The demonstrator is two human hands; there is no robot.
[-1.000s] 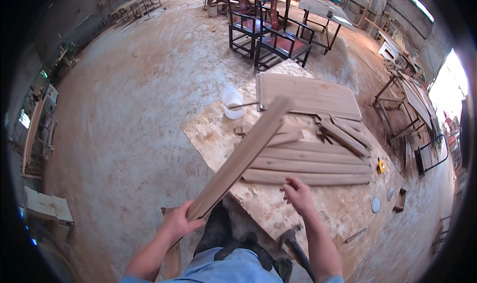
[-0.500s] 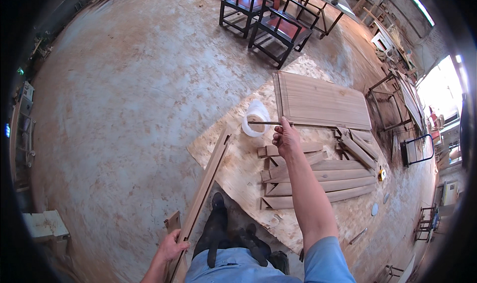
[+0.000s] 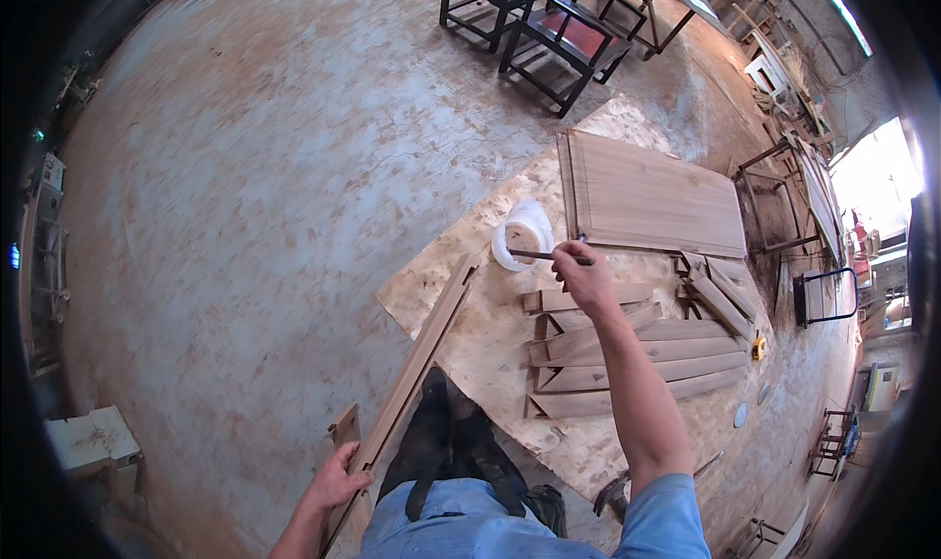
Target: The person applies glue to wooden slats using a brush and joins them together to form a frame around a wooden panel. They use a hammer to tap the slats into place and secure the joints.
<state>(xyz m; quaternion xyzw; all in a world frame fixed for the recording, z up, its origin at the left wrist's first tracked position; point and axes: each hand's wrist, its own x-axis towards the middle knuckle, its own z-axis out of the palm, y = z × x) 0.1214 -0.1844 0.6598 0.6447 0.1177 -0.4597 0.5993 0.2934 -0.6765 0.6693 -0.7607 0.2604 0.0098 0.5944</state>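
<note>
My left hand (image 3: 337, 477) is closed round the lower part of a long grooved wooden rail (image 3: 423, 345), which slants away from me toward the board. A short wooden piece (image 3: 343, 425) juts out beside that hand. My right hand (image 3: 585, 277) grips a thin dark stick (image 3: 530, 254). The stick points left, and its tip reaches the opening of a white plastic tub (image 3: 536, 213) with pale contents. Whether the tip touches the contents I cannot tell. Several cut wooden strips (image 3: 647, 375) lie below and beside my right forearm.
A large flat wooden panel (image 3: 657, 191) lies beyond the strips on a pale worktop board (image 3: 417, 289). A hammer (image 3: 615, 493) and a yellow tape measure (image 3: 759, 346) are at the right. Dark wooden chairs (image 3: 569, 44) stand at the far side, and a blue-handled trolley (image 3: 823, 299) farther right.
The stick has tilted, its tip now lower at the tub's opening, and my right hand has turned more palm-down. My left hand keeps its hold on the rail. The whole view has shifted slightly.
</note>
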